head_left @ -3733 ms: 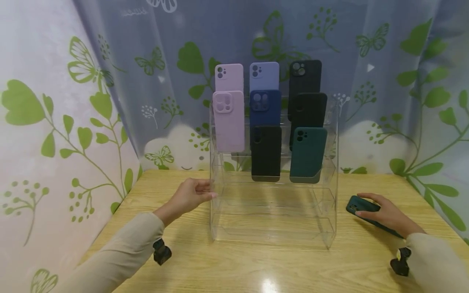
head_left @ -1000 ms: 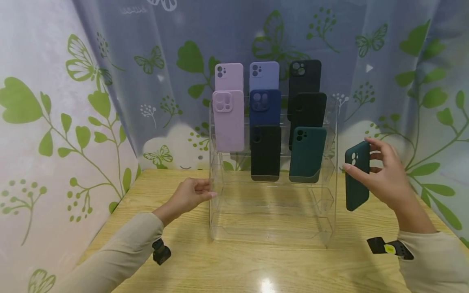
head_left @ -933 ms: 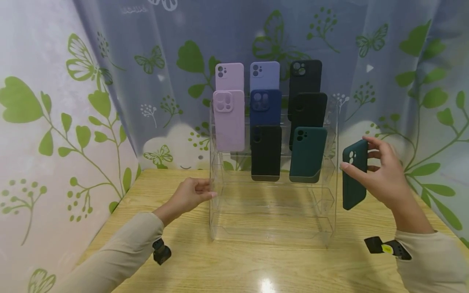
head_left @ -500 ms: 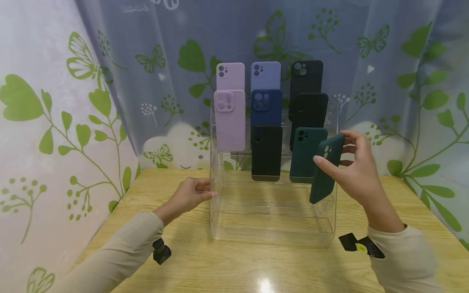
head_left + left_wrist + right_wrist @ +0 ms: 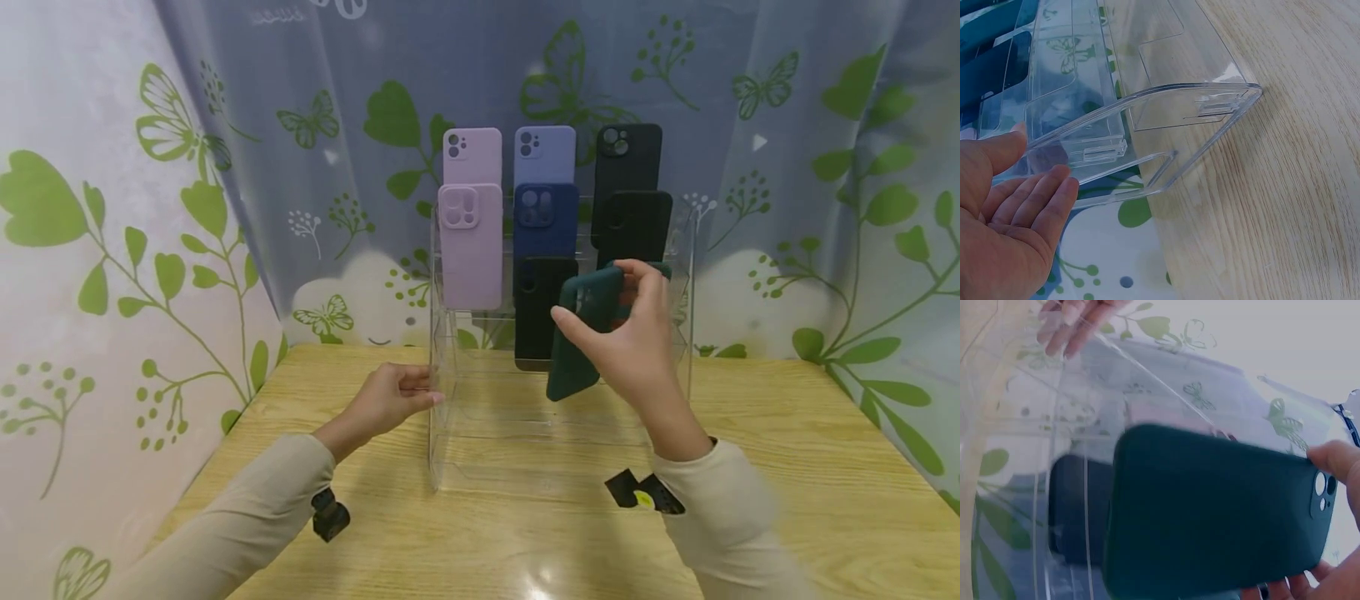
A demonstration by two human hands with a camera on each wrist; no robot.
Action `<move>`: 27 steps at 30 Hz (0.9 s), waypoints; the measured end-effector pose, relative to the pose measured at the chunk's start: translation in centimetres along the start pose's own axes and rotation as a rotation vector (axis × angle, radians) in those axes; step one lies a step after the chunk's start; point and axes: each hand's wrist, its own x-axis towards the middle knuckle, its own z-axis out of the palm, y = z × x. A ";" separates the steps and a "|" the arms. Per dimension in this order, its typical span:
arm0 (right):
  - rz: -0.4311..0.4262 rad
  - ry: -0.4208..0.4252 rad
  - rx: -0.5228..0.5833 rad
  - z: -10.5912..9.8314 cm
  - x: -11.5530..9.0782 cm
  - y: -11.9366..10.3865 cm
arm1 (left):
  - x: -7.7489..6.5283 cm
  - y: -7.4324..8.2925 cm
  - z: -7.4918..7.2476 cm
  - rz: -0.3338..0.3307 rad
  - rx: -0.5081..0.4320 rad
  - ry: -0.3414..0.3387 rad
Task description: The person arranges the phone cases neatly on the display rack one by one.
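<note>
My right hand [image 5: 637, 358] holds a dark green phone case [image 5: 576, 362] by its upper end, thumb on one long edge and fingers on the other. The case is tilted, in front of the clear stepped display stand [image 5: 433, 433], and overlaps a black phone case [image 5: 534, 317] there. In the right wrist view the back of the green case [image 5: 1210, 512] faces the camera, camera holes at the thumb end. My left hand [image 5: 386, 400] holds the stand's left side edge between thumb and fingers. Another green case [image 5: 662, 269] on the stand is mostly hidden behind my right hand.
Higher on the stand are pink cases [image 5: 471, 258], a light purple case [image 5: 544, 158], a dark blue case [image 5: 555, 225] and black cases [image 5: 628, 167]. The stand rests on a wooden table [image 5: 450, 550]. A patterned curtain [image 5: 337, 225] hangs close behind and beside it.
My right hand picked the green case up from the table at the right, turned it upright and carried it left to the front of the stand. My left hand has stayed on the stand's edge.
</note>
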 end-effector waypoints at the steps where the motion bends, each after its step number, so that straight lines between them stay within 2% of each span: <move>1: -0.005 0.018 -0.001 0.6 0.0 -0.1 | 0.0 0.0 0.0 0.000 0.000 0.001; 18: -0.112 0.310 0.107 9.6 1.6 -2.3 | 0.0 0.3 0.0 -0.001 0.016 0.010; 23: -0.124 0.373 0.110 11.4 2.5 -2.6 | 0.2 0.2 0.0 0.001 0.017 0.013; 27: -0.094 0.399 0.096 12.3 2.7 -3.1 | 0.2 0.1 0.0 0.013 0.022 0.014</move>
